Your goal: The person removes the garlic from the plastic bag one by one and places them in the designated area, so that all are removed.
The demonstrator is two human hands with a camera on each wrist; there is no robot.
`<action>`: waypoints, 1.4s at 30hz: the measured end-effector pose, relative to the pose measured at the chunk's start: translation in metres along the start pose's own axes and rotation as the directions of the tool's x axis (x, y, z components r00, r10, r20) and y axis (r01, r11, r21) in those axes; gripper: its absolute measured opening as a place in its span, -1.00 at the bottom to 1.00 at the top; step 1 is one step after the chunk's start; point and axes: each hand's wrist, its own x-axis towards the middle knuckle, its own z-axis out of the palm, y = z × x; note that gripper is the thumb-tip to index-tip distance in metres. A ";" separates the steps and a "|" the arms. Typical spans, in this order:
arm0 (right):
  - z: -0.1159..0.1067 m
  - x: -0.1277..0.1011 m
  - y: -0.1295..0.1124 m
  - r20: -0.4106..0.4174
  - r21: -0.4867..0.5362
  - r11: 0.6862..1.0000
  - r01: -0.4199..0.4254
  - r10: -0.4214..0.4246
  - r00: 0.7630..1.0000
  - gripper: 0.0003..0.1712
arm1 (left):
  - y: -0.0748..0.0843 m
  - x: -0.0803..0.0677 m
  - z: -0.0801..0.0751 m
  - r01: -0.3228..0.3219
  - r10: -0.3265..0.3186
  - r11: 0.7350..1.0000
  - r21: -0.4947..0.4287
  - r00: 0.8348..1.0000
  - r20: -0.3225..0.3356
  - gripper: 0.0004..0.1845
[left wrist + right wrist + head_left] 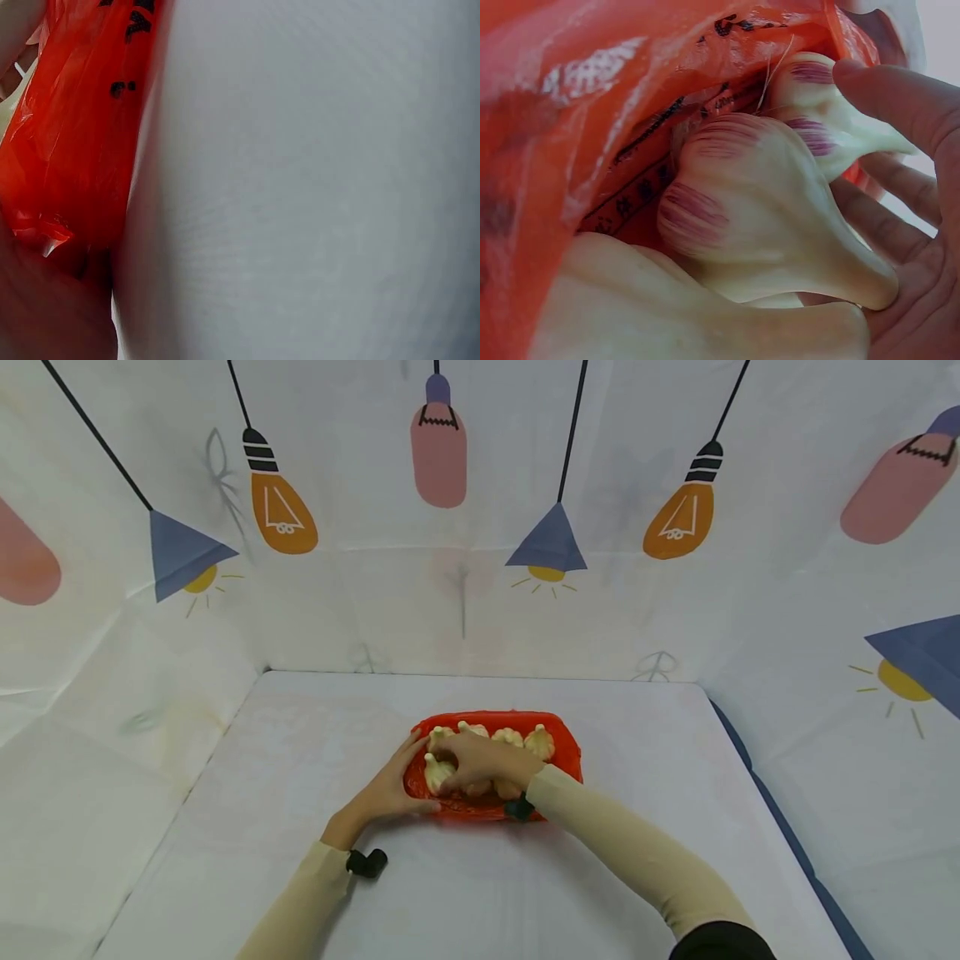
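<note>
Head view: red plastic-wrapped tray sits mid-desk, garlic bulbs inside. Hands: left hand spread against tray's left end, fingers far side, thumb near side. Right hand reaches over, gripping the near-left bulb. Obstructions: right hand covers several bulbs; right sleeve crosses the tray's near-right corner. Right wrist view: two more bulbs crowd the gripped one, black-printed plastic alongside. Surroundings: lamp-print backdrop behind, dark blue strip along right edge.

Glossy plastic bag; smooth garlic
</note>
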 end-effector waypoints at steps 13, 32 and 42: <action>0.006 0.001 0.003 -0.013 -0.051 0.999 0.007 -0.008 1.000 -0.31 | 0.000 0.001 0.000 -0.001 0.001 1.000 0.014 1.000 0.002 0.29; 0.004 -0.007 0.014 -0.053 0.078 0.996 0.047 -0.043 0.998 -0.46 | 0.000 0.001 0.001 0.016 -0.016 1.000 -0.023 1.000 0.013 0.29; -0.003 -0.015 0.014 -0.127 0.175 0.982 0.072 -0.050 0.991 -0.52 | 0.000 -0.003 -0.001 0.029 -0.029 1.000 -0.008 0.999 0.027 0.29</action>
